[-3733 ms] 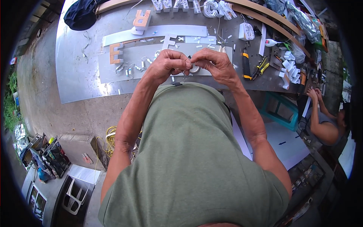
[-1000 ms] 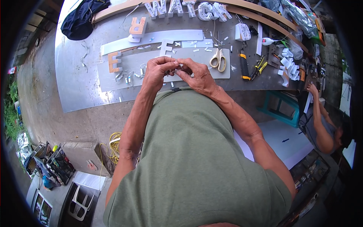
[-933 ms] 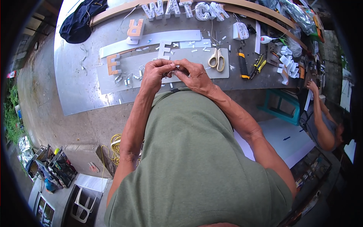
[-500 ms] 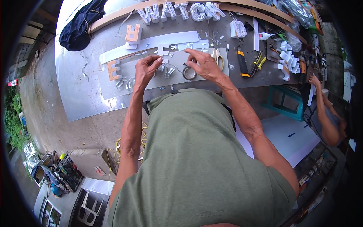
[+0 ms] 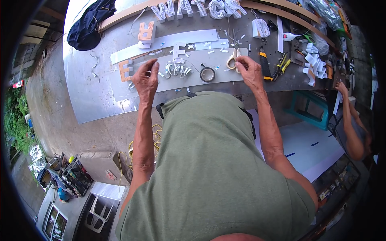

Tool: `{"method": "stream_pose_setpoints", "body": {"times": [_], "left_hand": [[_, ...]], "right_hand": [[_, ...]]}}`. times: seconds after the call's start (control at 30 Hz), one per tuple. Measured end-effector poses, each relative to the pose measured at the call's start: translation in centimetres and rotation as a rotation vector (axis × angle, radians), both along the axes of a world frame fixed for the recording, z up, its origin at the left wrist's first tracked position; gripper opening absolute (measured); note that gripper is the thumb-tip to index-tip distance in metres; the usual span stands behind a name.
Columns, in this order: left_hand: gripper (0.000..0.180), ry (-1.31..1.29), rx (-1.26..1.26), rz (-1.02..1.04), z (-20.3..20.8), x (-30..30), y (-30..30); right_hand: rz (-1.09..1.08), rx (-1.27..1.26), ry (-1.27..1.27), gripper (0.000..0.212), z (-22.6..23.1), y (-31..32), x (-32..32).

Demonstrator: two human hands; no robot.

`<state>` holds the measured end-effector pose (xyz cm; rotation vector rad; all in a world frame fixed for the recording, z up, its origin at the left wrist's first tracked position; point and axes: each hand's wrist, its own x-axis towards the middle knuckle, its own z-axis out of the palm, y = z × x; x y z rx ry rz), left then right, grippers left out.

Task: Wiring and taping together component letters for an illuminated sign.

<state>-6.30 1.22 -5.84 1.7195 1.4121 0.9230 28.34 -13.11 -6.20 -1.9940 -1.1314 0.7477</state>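
Observation:
My left hand (image 5: 145, 79) hovers over the near edge of the table, fingers apart and holding nothing. Close to it lies a white and tan letter E (image 5: 126, 71). My right hand (image 5: 251, 73) has its fingertips closed at the handles of cream scissors (image 5: 231, 63), which lie with their blades pointing away; the fingers hide one handle ring. Between the hands are a bundle of small LED modules with wires (image 5: 177, 69), a roll of black tape (image 5: 207, 74) and a flat white letter piece (image 5: 178, 51).
White channel letters (image 5: 179, 11) stand along the back. A yellow-black cutter (image 5: 264, 66) and yellow pliers (image 5: 283, 64) lie at the right, near a pile of white pieces (image 5: 315, 60). A teal stool (image 5: 307, 110) is below. Another person's arm (image 5: 349, 112) shows at far right.
My hands have moved apart: the left has let go of the wire it pinched, and the right has gone rightward to the scissors. The view has shifted slightly.

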Motion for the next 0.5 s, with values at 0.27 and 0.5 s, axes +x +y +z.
{"method": "stream_pose_setpoints", "body": {"times": [0.27,0.5], "left_hand": [[0.016,-0.083,-0.117,-0.27,2.6,4.4,-3.3],[0.02,-0.299,-0.239,-0.217,3.4,4.3,-3.0]], "right_hand": [[0.355,-0.081,-0.202,0.024,-1.0,2.1,-6.4],[0.378,-0.014,-0.391,0.017,-2.6,2.0,-5.5]]}}
